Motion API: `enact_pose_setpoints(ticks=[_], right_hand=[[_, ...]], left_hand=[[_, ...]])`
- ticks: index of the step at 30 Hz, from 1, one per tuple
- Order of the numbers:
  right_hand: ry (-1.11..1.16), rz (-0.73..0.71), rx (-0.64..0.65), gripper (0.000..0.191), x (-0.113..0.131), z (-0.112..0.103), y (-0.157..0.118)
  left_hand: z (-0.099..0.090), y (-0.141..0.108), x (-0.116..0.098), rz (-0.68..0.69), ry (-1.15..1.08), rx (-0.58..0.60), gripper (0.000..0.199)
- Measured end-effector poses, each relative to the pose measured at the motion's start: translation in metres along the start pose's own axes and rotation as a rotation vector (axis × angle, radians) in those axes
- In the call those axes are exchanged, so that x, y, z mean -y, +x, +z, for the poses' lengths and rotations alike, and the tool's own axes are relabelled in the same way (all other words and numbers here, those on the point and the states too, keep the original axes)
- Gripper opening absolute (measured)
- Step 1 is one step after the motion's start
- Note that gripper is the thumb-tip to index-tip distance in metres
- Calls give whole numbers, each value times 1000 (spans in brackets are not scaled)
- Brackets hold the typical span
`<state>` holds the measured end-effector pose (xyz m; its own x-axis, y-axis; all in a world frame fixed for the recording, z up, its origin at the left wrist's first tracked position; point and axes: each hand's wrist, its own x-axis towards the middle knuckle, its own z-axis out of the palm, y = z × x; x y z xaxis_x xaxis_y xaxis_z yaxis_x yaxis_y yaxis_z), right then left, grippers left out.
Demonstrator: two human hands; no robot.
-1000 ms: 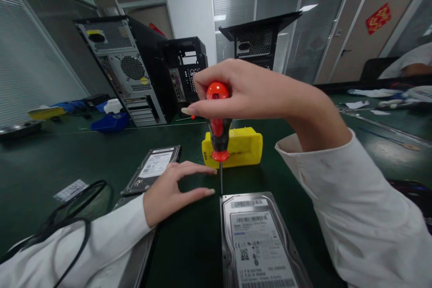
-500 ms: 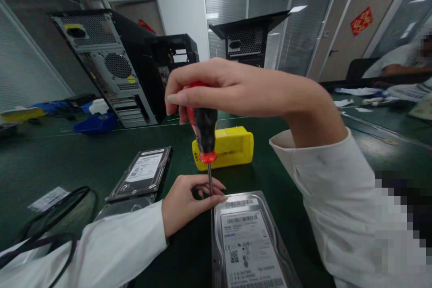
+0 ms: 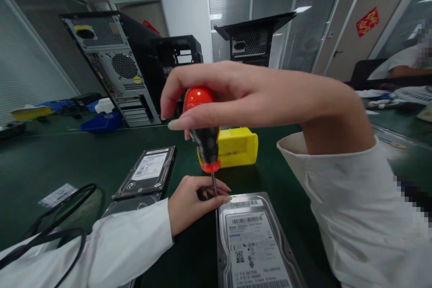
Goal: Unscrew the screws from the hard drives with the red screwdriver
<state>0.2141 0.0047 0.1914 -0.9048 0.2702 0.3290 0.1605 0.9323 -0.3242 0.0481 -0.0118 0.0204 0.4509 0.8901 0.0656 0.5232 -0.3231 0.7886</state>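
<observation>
My right hand (image 3: 222,94) is wrapped loosely from above round the handle of a red and black screwdriver (image 3: 207,141), which stands nearly upright. Its thin shaft runs down past the fingers of my left hand (image 3: 194,202), and the tip is hidden there. My left thumb lies at the near-left upper corner of a silver hard drive (image 3: 251,243) with a white label, its other fingers curled by the drive's far edge. A yellow plastic bin (image 3: 238,146) lies on its side just behind the screwdriver.
Another hard drive (image 3: 146,173) lies to the left, partly over a further drive (image 3: 126,204). Black cables (image 3: 57,216) cross my left sleeve. Computer cases (image 3: 118,63) stand at the back, near a blue bin (image 3: 101,122). A person (image 3: 394,63) sits at far right.
My right fingers have shifted on the screwdriver handle, so more of its red end shows. The whole view has moved slightly. My left hand stays by the drive's corner.
</observation>
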Motion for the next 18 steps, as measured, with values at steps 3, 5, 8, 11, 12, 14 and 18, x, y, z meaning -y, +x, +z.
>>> enact_pose_setpoints(ticks=[3, 5, 8, 11, 12, 14, 18], right_hand=[[-124, -25, -49, 22, -5, 4, 5], [-167, 22, -75, 25, -6, 6, 6], [-162, 144, -85, 33, -5, 3, 3], [-74, 197, -57, 37, -4, -3, -3], [-42, 194, -47, 35, -5, -4, -4], [-24, 172, -57, 30, -7, -5, -5], [-185, 126, -122, 26, -12, 1, 1]], left_hand=[[0, -1, -1, 13, -5, -8, 22], [-1, -2, -3, 29, 2, -17, 19], [-1, -3, -5, 52, 7, -26, 15], [-1, -3, -6, 61, 7, -29, 14], [-1, -3, -5, 65, 14, -31, 14], [-1, -3, -4, 75, 31, -32, 13], [0, -3, -2, 90, 41, -35, 13]])
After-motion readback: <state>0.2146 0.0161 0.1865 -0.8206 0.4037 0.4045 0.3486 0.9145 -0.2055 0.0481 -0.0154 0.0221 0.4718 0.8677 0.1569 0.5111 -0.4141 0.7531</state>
